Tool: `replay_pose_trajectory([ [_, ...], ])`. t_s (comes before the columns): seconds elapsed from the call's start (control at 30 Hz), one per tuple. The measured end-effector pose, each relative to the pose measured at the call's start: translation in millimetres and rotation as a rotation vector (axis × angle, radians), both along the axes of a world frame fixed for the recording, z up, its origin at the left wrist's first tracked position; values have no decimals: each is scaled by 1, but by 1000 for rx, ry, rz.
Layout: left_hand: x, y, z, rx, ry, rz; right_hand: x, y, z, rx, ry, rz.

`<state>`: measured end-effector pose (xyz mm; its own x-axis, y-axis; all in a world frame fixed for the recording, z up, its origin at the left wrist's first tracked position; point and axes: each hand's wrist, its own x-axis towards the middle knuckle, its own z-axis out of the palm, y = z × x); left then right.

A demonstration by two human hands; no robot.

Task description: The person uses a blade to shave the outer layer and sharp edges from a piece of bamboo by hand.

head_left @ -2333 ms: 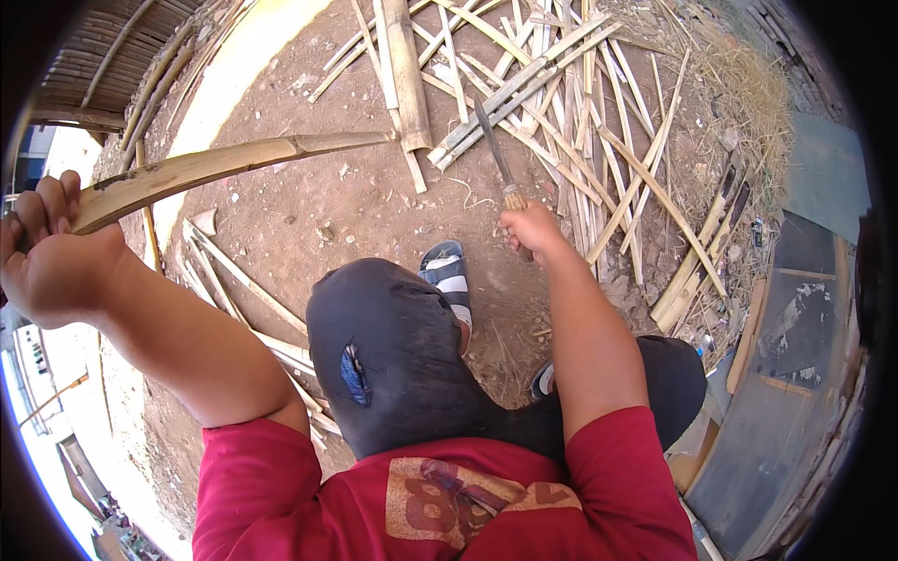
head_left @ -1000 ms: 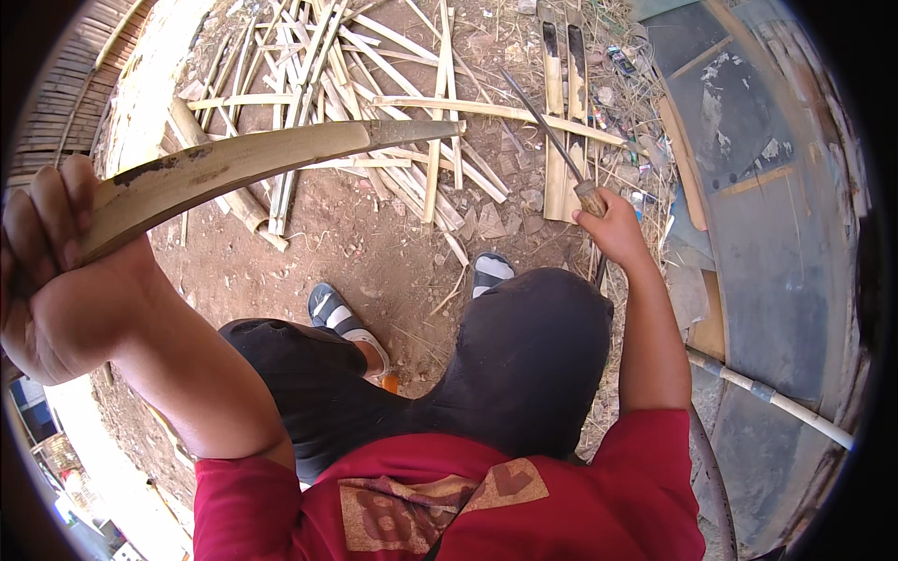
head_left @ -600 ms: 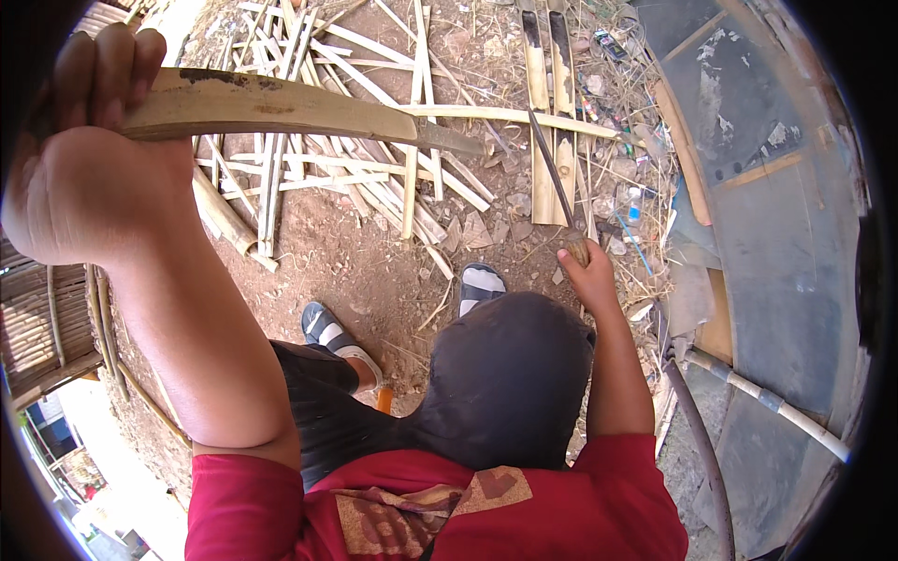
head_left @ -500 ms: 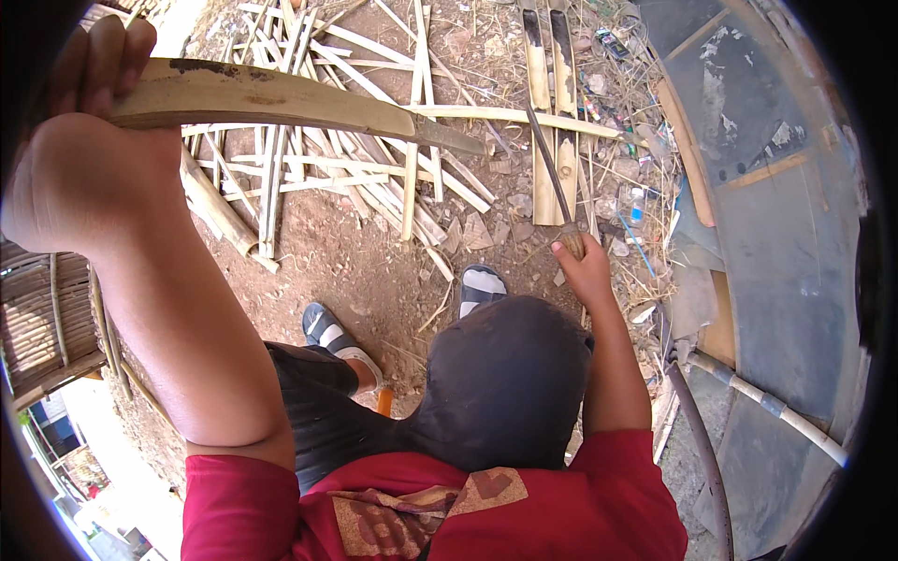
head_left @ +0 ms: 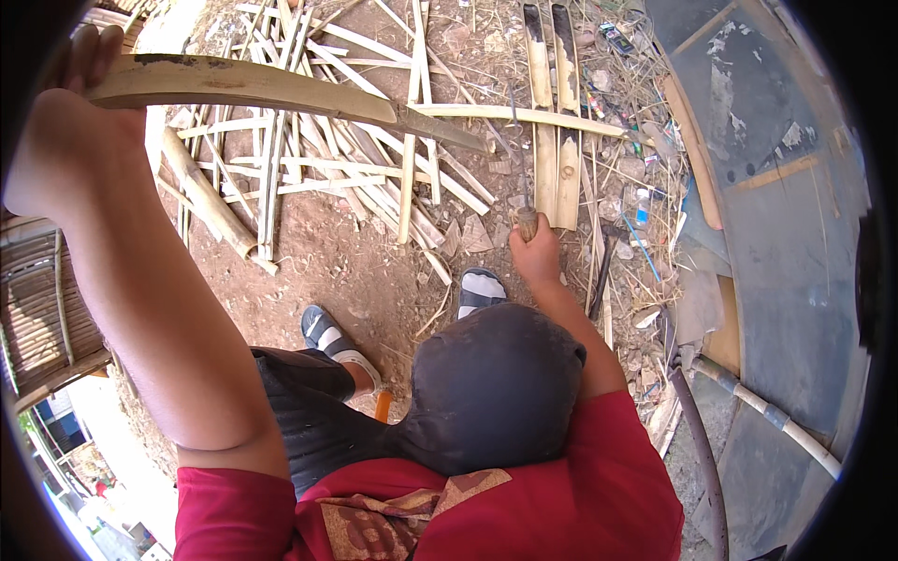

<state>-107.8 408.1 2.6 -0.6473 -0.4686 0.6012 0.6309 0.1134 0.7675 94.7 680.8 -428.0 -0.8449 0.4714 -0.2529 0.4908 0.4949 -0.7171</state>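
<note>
At the upper left, my left hand [head_left: 70,140] is raised with its fingers wrapped round the end of a long split bamboo piece [head_left: 253,86]. The bamboo reaches across to the right, and its far end is thinner, with a step in its surface. My right hand [head_left: 536,254] grips a knife [head_left: 527,222] by its brown wooden handle, to the right of my feet. Its narrow dark blade points away from me, just right of the bamboo's tip. A gap shows between blade and bamboo, though how far apart they are in depth I cannot tell.
Many split bamboo strips [head_left: 271,187] lie crossed on the dirt ahead. Two longer bamboo halves [head_left: 567,168] lie right of the knife. Grey sheets [head_left: 776,234] line the right side, with a pole [head_left: 795,433] beside them. A small bottle [head_left: 642,213] sits among litter.
My right hand has moved left, and the knife has swung from a slant to nearly straight ahead, closer to the bamboo's tip. My left hand and the bamboo have shifted slightly left.
</note>
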Motion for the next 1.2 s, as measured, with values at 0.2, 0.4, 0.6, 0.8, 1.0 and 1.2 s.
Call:
replay_pose_trajectory([
  [0.2,-17,-55,-13,71,159,-762,-5,-3,-35,-132,-165,-18],
  [0.4,19,-2,-7,94,-12,-2,-13,-7,61,-272,137,-49],
  [0.6,22,25,-1,47,54,-73,-14,0,-18,36,-104,-23],
  [0.8,22,20,-3,92,50,-71,-22,15,6,-118,-143,33],
  [1.0,22,10,-8,44,-16,118,-33,-8,90,-311,275,-81],
  [1.2,-20,-49,-5,192,-6,-292,-13,7,-34,67,-226,99],
])
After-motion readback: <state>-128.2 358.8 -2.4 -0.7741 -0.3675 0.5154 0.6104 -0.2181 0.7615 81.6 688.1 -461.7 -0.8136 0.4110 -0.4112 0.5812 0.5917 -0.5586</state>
